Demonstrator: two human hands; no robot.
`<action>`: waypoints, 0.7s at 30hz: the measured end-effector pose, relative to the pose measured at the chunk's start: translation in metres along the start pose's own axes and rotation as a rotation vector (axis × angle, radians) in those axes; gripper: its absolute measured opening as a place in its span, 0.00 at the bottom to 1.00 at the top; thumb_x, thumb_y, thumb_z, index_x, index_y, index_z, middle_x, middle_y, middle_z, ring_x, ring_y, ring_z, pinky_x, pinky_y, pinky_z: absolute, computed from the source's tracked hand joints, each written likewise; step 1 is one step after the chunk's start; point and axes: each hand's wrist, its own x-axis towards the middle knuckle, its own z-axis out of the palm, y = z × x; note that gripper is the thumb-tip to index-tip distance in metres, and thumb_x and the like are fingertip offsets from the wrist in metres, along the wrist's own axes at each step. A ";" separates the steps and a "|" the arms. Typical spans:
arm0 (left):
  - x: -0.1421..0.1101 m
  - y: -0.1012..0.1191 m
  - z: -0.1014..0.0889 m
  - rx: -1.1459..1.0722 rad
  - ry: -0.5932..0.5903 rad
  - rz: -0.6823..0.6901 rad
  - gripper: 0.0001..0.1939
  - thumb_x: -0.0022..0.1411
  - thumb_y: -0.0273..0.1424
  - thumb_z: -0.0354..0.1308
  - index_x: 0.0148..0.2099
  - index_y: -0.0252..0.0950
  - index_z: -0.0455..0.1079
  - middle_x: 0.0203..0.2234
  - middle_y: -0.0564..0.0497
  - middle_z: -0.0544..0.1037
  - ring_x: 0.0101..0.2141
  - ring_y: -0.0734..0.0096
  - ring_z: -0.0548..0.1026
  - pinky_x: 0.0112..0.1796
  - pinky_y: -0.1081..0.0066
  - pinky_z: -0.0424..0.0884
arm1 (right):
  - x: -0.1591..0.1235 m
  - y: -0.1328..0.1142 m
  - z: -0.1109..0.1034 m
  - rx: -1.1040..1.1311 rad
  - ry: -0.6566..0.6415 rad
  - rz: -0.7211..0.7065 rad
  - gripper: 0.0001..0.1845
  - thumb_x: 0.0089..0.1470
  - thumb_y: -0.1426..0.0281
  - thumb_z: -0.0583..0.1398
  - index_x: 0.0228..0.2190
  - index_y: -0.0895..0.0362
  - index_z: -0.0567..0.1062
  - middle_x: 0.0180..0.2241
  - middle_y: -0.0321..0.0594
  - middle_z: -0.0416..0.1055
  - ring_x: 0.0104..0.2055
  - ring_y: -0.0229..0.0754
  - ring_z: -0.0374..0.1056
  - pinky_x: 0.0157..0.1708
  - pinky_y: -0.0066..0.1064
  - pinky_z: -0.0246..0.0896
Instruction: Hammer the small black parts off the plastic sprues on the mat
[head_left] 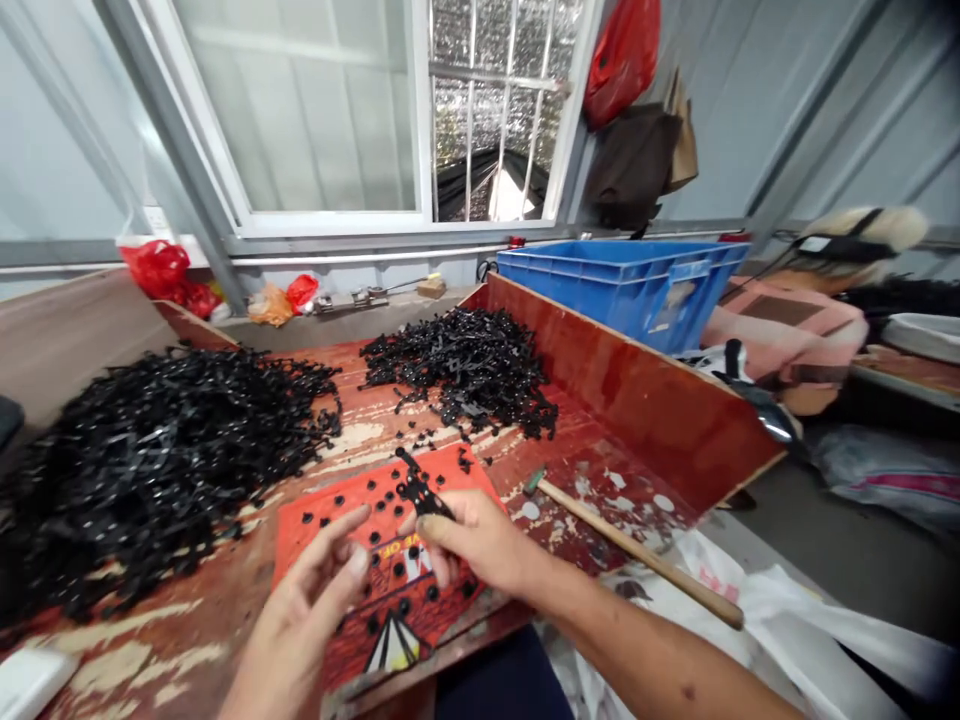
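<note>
My right hand [476,540] grips a few slim black plastic pieces [421,490] between thumb and fingers. They point up and to the left, over a printed red mat [296,515]; their exact kind is not clear. To the left, my left hand [322,580] is apart from them, fingers spread and curved, with nothing visible in it. Small round black parts [375,537] are scattered on the mat around both hands. Behind the mat lies a heap of similar black pieces [465,365], and a larger black heap [180,440] spreads over the left side of the table.
Right of the mat lies a hammer [630,545] with a long wooden handle. A red-brown board [622,400] edges the table, with a blue crate [600,300] beyond it. White sacking [690,580] hangs at the front right. Another person [795,330] sits at the far right.
</note>
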 end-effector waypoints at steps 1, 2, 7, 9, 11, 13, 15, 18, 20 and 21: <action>0.002 -0.001 0.003 -0.081 -0.011 -0.011 0.34 0.46 0.45 0.72 0.55 0.39 0.76 0.36 0.48 0.80 0.36 0.66 0.77 0.36 0.74 0.72 | -0.006 0.000 0.011 0.035 -0.004 0.015 0.26 0.60 0.48 0.58 0.32 0.60 0.77 0.17 0.32 0.69 0.18 0.34 0.61 0.23 0.25 0.57; 0.002 -0.002 0.006 -0.157 -0.020 -0.021 0.34 0.46 0.44 0.73 0.55 0.37 0.75 0.34 0.49 0.80 0.33 0.69 0.76 0.35 0.74 0.71 | -0.011 0.001 0.021 0.029 0.006 0.023 0.25 0.61 0.49 0.58 0.29 0.59 0.76 0.17 0.33 0.70 0.19 0.33 0.62 0.23 0.25 0.57; -0.014 -0.008 0.010 -0.374 -0.065 -0.112 0.21 0.53 0.41 0.70 0.46 0.37 0.76 0.29 0.52 0.78 0.31 0.71 0.74 0.35 0.74 0.71 | -0.027 0.012 0.053 -0.027 -0.058 0.063 0.24 0.62 0.57 0.58 0.20 0.58 0.73 0.18 0.35 0.71 0.21 0.34 0.64 0.25 0.24 0.59; -0.019 -0.010 0.007 -0.386 -0.081 -0.176 0.16 0.51 0.40 0.71 0.38 0.36 0.75 0.27 0.53 0.77 0.27 0.73 0.72 0.29 0.75 0.69 | -0.030 0.017 0.057 0.091 -0.226 0.152 0.26 0.63 0.56 0.56 0.18 0.58 0.71 0.16 0.34 0.69 0.18 0.34 0.62 0.22 0.24 0.58; -0.021 -0.013 0.001 -0.365 -0.077 -0.241 0.16 0.48 0.40 0.73 0.33 0.35 0.74 0.21 0.56 0.73 0.20 0.77 0.68 0.24 0.76 0.65 | -0.032 0.019 0.056 0.196 -0.406 0.242 0.23 0.61 0.59 0.57 0.18 0.57 0.69 0.13 0.31 0.65 0.14 0.32 0.57 0.19 0.24 0.55; -0.022 -0.018 -0.005 -0.339 -0.066 -0.263 0.16 0.47 0.39 0.74 0.32 0.35 0.74 0.19 0.57 0.72 0.18 0.77 0.66 0.23 0.76 0.64 | -0.034 0.017 0.052 0.195 -0.490 0.295 0.16 0.56 0.64 0.61 0.20 0.57 0.68 0.13 0.28 0.64 0.14 0.31 0.54 0.18 0.22 0.52; -0.022 -0.024 -0.009 -0.327 -0.044 -0.244 0.15 0.47 0.39 0.73 0.30 0.34 0.75 0.19 0.55 0.73 0.20 0.76 0.68 0.25 0.75 0.66 | -0.037 0.012 0.048 0.068 -0.449 0.303 0.11 0.53 0.69 0.62 0.22 0.57 0.68 0.14 0.26 0.65 0.15 0.30 0.56 0.19 0.21 0.50; -0.026 -0.032 -0.009 -0.334 -0.031 -0.247 0.15 0.48 0.39 0.72 0.28 0.34 0.75 0.21 0.54 0.75 0.21 0.75 0.70 0.26 0.74 0.67 | -0.042 0.001 0.049 -0.196 -0.311 0.232 0.14 0.57 0.68 0.60 0.22 0.56 0.67 0.16 0.28 0.68 0.19 0.32 0.62 0.24 0.22 0.53; -0.031 -0.034 -0.009 -0.346 -0.047 -0.279 0.14 0.48 0.39 0.72 0.30 0.34 0.76 0.23 0.52 0.77 0.23 0.74 0.71 0.27 0.74 0.68 | -0.044 -0.006 0.053 -0.325 -0.280 0.175 0.18 0.61 0.69 0.57 0.20 0.56 0.66 0.16 0.29 0.69 0.21 0.32 0.64 0.27 0.23 0.55; -0.034 -0.034 -0.010 -0.353 -0.053 -0.292 0.14 0.49 0.39 0.72 0.31 0.34 0.76 0.25 0.51 0.79 0.24 0.73 0.73 0.28 0.74 0.70 | -0.045 -0.008 0.054 -0.374 -0.285 0.147 0.18 0.61 0.69 0.57 0.19 0.57 0.67 0.17 0.30 0.69 0.22 0.33 0.65 0.28 0.23 0.55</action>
